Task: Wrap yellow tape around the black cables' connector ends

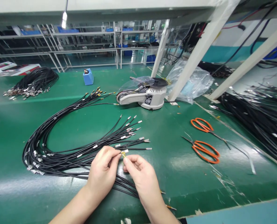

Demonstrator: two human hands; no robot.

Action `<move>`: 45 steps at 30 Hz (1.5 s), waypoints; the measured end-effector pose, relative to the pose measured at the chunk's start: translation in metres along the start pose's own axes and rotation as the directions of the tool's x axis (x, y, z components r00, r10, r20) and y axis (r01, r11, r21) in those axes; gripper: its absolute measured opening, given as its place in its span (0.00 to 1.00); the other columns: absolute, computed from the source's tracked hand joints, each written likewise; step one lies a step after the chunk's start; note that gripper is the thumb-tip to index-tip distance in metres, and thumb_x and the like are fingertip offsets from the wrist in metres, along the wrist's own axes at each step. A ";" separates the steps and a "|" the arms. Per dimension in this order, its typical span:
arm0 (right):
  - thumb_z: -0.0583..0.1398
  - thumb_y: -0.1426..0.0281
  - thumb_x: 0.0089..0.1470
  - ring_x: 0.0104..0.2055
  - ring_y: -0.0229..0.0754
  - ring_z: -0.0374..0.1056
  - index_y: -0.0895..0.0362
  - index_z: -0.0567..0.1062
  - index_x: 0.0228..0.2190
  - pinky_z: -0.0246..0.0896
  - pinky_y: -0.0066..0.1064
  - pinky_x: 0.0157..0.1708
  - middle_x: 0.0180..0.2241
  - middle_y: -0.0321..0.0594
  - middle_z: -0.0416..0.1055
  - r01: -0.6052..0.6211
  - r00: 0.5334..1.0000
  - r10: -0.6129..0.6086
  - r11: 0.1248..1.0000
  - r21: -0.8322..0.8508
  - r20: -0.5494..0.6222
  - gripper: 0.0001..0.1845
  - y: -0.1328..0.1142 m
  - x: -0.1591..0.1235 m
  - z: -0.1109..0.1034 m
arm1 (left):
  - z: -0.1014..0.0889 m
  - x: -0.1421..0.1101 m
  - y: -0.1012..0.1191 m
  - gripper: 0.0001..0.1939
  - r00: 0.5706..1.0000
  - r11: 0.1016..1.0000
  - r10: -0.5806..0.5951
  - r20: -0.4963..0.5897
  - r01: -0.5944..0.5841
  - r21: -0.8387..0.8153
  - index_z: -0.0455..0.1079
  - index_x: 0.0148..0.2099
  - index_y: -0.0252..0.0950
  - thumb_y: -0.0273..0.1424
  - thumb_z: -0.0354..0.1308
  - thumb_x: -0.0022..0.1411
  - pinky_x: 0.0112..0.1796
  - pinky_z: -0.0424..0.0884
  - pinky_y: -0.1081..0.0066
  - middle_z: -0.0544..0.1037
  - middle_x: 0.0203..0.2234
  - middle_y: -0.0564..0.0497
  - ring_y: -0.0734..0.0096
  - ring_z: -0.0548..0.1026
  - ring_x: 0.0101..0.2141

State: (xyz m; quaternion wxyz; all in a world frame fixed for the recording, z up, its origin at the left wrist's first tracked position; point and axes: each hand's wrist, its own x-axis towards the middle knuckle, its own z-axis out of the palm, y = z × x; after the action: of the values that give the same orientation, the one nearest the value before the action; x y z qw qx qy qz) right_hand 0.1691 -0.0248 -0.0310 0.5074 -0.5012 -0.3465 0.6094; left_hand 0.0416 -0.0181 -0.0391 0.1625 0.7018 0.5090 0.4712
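My left hand is closed in a pinch around the end of a black cable, just behind its silvery tip. A small piece of yellow tape sits at that cable end. Thumb and forefinger of my right hand are pinched together at the tape's lower edge. Beneath both hands lies a curved bundle of black cables with white tags and metal ends. Several cable ends at the back of the bundle carry yellow tape.
A grey tape dispenser stands behind the bundle, near a blue holder. Two orange-handled scissors lie at right. More black cables sit at back left and far right. White posts rise behind, beside a plastic bag.
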 end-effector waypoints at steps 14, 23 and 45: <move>0.66 0.64 0.45 0.32 0.39 0.71 0.58 0.77 0.25 0.65 0.31 0.37 0.28 0.38 0.77 0.028 1.000 -0.027 0.995 0.100 -0.006 0.09 0.017 0.000 0.000 | 0.002 -0.002 0.000 0.08 0.997 0.995 0.077 0.002 -0.077 0.055 0.67 0.39 0.36 0.20 0.52 0.62 0.36 0.68 0.75 0.73 0.30 0.53 0.75 0.71 0.33; 0.67 0.64 0.43 0.30 0.41 0.72 0.59 0.76 0.23 0.67 0.32 0.35 0.24 0.38 0.76 -0.004 0.999 0.009 0.993 0.115 -0.045 0.10 0.011 0.002 0.003 | -0.002 -0.003 0.001 0.10 0.987 0.984 0.144 0.069 -0.150 0.098 0.67 0.37 0.38 0.20 0.48 0.64 0.33 0.68 0.72 0.73 0.28 0.52 0.73 0.70 0.31; 0.66 0.65 0.45 0.29 0.39 0.71 0.59 0.77 0.24 0.65 0.30 0.34 0.23 0.37 0.76 0.000 0.999 0.005 0.993 0.120 -0.043 0.09 0.010 0.000 0.004 | 0.000 -0.006 -0.003 0.14 0.986 0.979 0.154 0.063 -0.161 0.123 0.71 0.45 0.38 0.21 0.48 0.63 0.33 0.70 0.71 0.75 0.30 0.50 0.72 0.72 0.32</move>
State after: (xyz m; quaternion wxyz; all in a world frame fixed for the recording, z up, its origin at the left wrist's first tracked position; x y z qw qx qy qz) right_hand 0.1628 -0.0273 -0.0390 0.5431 -0.4831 -0.2974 0.6190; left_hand 0.0393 -0.0215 -0.0442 0.0929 0.7611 0.4763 0.4304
